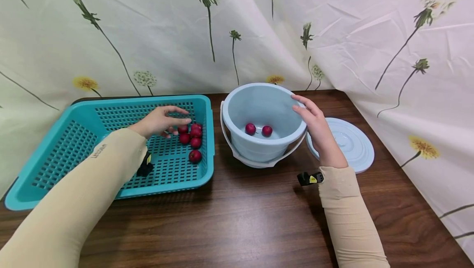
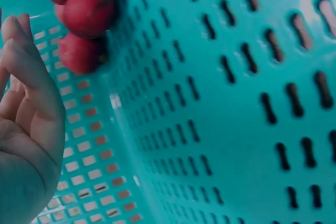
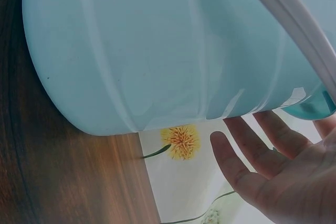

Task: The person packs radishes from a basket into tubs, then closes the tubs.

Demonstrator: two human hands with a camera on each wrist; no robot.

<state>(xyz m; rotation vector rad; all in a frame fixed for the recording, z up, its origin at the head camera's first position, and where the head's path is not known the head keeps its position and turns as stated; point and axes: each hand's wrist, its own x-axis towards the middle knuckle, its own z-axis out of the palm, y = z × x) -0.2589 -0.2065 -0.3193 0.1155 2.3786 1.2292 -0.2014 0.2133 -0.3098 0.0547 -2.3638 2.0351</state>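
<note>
My left hand (image 1: 161, 122) hovers inside the teal basket (image 1: 207, 140), fingers loosely bent and spread, with nothing visible in them. Right at its fingertips lies a cluster of small round red fruits (image 1: 196, 131). The left wrist view shows these red fruits (image 2: 90, 10) bunched beside the basket wall, just beyond the fingers (image 2: 26, 61). My right hand (image 1: 318, 132) holds the right rim of a light blue bucket (image 1: 259, 146), two digits over the edge. In the right wrist view, other fingers (image 3: 257, 150) lie along the bucket's outer wall (image 3: 147, 51). Two red fruits (image 1: 258, 130) sit on the bucket's bottom.
A light blue lid (image 1: 349, 142) lies on the brown wooden table (image 1: 237, 218) to the bucket's right, partly behind my right hand. The bucket's pale handle (image 1: 255, 164) hangs down in front. A flowered cloth (image 1: 166, 33) rises behind and along the right side.
</note>
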